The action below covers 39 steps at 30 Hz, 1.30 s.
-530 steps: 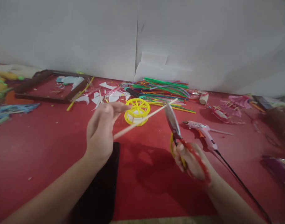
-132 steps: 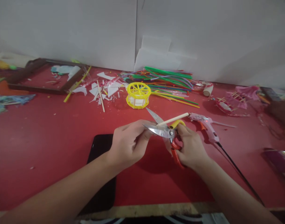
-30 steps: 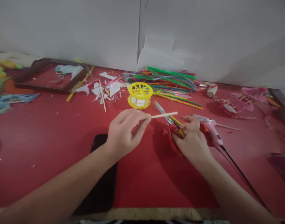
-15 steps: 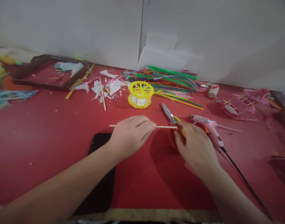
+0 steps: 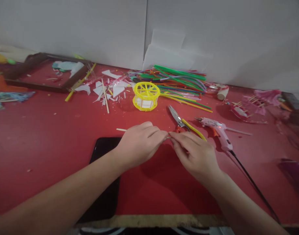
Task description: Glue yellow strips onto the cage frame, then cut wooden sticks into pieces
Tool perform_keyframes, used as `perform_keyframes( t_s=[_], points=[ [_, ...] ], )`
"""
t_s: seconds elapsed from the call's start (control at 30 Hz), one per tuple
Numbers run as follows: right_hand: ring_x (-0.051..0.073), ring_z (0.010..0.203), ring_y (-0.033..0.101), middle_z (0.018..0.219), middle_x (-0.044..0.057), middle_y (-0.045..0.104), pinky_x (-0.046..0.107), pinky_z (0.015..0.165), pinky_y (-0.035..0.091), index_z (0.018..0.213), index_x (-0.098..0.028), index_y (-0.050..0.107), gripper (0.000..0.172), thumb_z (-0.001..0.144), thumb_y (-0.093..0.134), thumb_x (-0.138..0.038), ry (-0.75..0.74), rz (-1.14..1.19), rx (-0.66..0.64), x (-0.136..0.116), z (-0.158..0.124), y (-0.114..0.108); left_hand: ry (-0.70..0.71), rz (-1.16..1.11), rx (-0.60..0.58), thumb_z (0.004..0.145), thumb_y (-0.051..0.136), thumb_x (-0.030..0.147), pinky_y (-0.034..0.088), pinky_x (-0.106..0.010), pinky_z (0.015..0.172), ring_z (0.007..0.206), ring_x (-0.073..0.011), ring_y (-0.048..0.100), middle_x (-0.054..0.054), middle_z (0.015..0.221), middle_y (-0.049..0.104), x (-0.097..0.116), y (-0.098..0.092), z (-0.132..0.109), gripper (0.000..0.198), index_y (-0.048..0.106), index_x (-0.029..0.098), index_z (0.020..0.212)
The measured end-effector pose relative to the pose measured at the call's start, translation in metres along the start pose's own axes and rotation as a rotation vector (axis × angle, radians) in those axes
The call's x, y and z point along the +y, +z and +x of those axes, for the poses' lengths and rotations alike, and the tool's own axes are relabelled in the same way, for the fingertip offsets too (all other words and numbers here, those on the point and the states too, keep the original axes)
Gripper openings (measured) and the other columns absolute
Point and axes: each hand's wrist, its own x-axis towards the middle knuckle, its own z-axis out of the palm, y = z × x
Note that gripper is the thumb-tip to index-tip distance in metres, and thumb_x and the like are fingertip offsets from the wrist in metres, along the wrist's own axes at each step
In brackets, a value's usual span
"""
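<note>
My left hand [image 5: 142,142] is closed around a thin pale wooden stick [image 5: 121,130], whose left end pokes out past the knuckles. The fingertips of my right hand [image 5: 194,151] pinch together right against the left ones, on the stick; its right part is hidden by the fingers. Just beyond my right hand lie open-bladed scissors [image 5: 175,115], their handles partly covered by it. A bent yellow pipe cleaner [image 5: 194,129] rests across the scissors. Farther back stands a round yellow wheel-ended model [image 5: 146,97] with a white core. A black phone [image 5: 104,192] lies under my left forearm.
A pink hot glue gun [image 5: 219,130] with a lit red light and a black cord lies to the right. Coloured pipe cleaners [image 5: 181,80] are piled at the back, beside white scraps [image 5: 118,89]. A dark frame [image 5: 37,85] is back left, a pink model ship [image 5: 253,106] back right.
My right hand has moved left from beside the scissors and yellow pipe cleaner to the stick, meeting my left fingertips. The view has shifted slightly.
</note>
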Motion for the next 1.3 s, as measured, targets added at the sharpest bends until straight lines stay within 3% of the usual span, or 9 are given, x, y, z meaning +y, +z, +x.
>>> perform_keyframes(
  t_s=[0.2, 0.37, 0.8, 1.03, 1.17, 1.3],
  points=[
    [0.016, 0.081, 0.069, 0.089, 0.005, 0.074, 0.028, 0.075, 0.054, 0.095, -0.017, 0.068, 0.017, 0.09, 0.052, -0.018, -0.027, -0.008, 0.023, 0.0, 0.001, 0.003, -0.011, 0.013, 0.003, 0.092, 0.049, 0.02, 0.048, -0.028, 0.06, 0.067, -0.0178, 0.06, -0.002, 0.072, 0.07, 0.002, 0.0, -0.001, 0.017, 0.066, 0.017, 0.092],
    [0.016, 0.073, 0.07, 0.083, 0.004, 0.075, 0.028, 0.066, 0.054, 0.092, -0.017, 0.067, 0.016, 0.088, 0.051, -0.018, 0.014, -0.032, 0.012, -0.003, 0.001, 0.005, -0.038, 0.004, 0.007, 0.092, 0.049, 0.021, 0.047, -0.025, 0.059, 0.066, -0.0158, 0.064, -0.001, 0.069, 0.07, 0.004, 0.0, -0.001, 0.018, 0.067, 0.019, 0.09],
    [0.015, 0.071, 0.067, 0.083, 0.005, 0.073, 0.027, 0.065, 0.053, 0.095, -0.017, 0.066, 0.02, 0.091, 0.047, -0.016, -0.017, -0.05, 0.036, -0.007, -0.001, 0.006, -0.012, 0.014, 0.089, 0.088, 0.053, 0.019, 0.049, -0.026, 0.057, 0.069, -0.0158, 0.069, 0.0, 0.076, 0.074, 0.004, 0.001, -0.003, 0.014, 0.068, 0.018, 0.09],
    [0.017, 0.069, 0.063, 0.079, 0.007, 0.07, 0.03, 0.066, 0.051, 0.09, -0.015, 0.068, 0.023, 0.093, 0.045, -0.017, -0.061, -0.106, -0.049, -0.003, -0.003, 0.012, 0.024, 0.135, -0.043, 0.086, 0.056, 0.017, 0.039, -0.03, 0.047, 0.059, -0.0179, 0.062, 0.001, 0.066, 0.069, 0.005, -0.001, -0.004, 0.012, 0.066, 0.018, 0.081],
    [0.019, 0.072, 0.061, 0.081, 0.007, 0.071, 0.034, 0.068, 0.051, 0.093, -0.016, 0.069, 0.029, 0.092, 0.041, -0.012, -0.096, -0.015, -0.086, 0.004, 0.0, 0.009, 0.055, 0.111, -0.086, 0.088, 0.051, 0.013, 0.038, -0.029, 0.05, 0.062, -0.0173, 0.058, -0.001, 0.063, 0.065, 0.001, -0.001, -0.003, 0.017, 0.064, 0.018, 0.078],
    [0.017, 0.073, 0.063, 0.084, 0.004, 0.073, 0.034, 0.071, 0.052, 0.095, -0.021, 0.068, 0.022, 0.093, 0.046, -0.019, -0.004, 0.14, -0.033, 0.007, 0.002, 0.004, 0.017, -0.018, 0.002, 0.09, 0.048, 0.014, 0.043, -0.028, 0.057, 0.065, -0.0157, 0.058, -0.001, 0.068, 0.068, -0.003, -0.001, -0.001, 0.02, 0.066, 0.018, 0.084]
  ],
)
